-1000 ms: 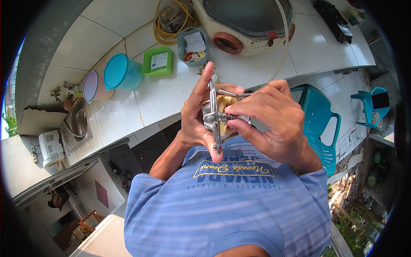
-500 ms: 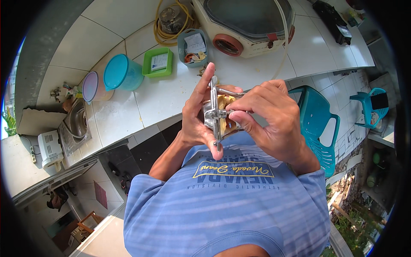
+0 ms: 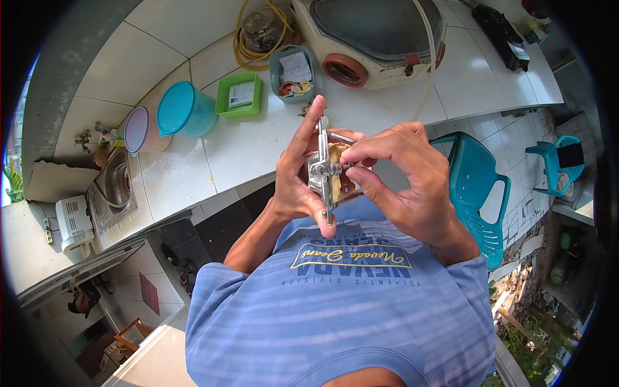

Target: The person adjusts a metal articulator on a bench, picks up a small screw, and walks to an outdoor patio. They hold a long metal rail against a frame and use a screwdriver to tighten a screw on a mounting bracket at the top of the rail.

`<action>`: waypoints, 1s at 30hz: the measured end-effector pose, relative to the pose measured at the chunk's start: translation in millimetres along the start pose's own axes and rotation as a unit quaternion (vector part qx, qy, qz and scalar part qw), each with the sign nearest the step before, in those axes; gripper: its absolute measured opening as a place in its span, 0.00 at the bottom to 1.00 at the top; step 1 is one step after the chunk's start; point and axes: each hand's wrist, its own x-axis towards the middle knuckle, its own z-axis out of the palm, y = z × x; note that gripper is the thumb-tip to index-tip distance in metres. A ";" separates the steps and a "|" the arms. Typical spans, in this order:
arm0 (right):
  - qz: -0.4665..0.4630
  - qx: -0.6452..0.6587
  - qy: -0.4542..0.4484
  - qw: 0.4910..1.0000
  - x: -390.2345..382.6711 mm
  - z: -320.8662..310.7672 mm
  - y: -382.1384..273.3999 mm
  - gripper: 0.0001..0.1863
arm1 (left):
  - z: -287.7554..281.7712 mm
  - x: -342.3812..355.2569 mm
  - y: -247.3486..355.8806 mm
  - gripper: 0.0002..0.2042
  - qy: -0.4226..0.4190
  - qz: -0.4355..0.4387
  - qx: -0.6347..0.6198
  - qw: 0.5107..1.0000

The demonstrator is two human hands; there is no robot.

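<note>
A metal dental articulator (image 3: 324,169) is held upright in front of my chest. My left hand (image 3: 291,169) supports it from the left, with the index finger stretched up along the frame and the thumb at its lower end. Pale yellow plaster casts (image 3: 335,153) show between the metal arms, partly covered by the fingers. From the right, my right hand (image 3: 412,171) pinches a thin metal screw or pin at the middle of the articulator between thumb and index finger. The far side of the articulator is hidden by the left palm.
On the white tiled counter (image 3: 251,151) stand a lidded turquoise tub (image 3: 187,109), a green tray (image 3: 238,95), a grey-blue basket (image 3: 291,74) and a white cabinet with red-rimmed ports (image 3: 377,61). A sink (image 3: 116,187) lies left. A teal chair (image 3: 474,187) stands at the right.
The right hand's thumb and index finger have shifted slightly at the screw, and its knuckles are more bent. The left hand and the articulator stay almost where they were.
</note>
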 end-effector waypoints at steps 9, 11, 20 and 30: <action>-0.009 0.036 0.023 0.999 3.8 3.1 2.0 0.17 | -0.7 -0.3 10.9 0.80 0.005 -0.031 0.024 0.999; 0.004 0.037 0.019 0.999 3.8 0.0 3.1 0.16 | -1.3 0.3 11.3 0.80 0.030 -0.064 0.010 0.997; 0.229 0.387 0.058 0.891 -11.0 5.3 19.1 0.10 | -53.0 -14.3 8.2 0.70 0.170 -0.127 0.097 0.972; 0.278 0.408 0.052 0.868 -13.6 5.4 29.6 0.11 | -162.7 -60.6 -18.4 0.52 0.277 -0.238 0.501 0.785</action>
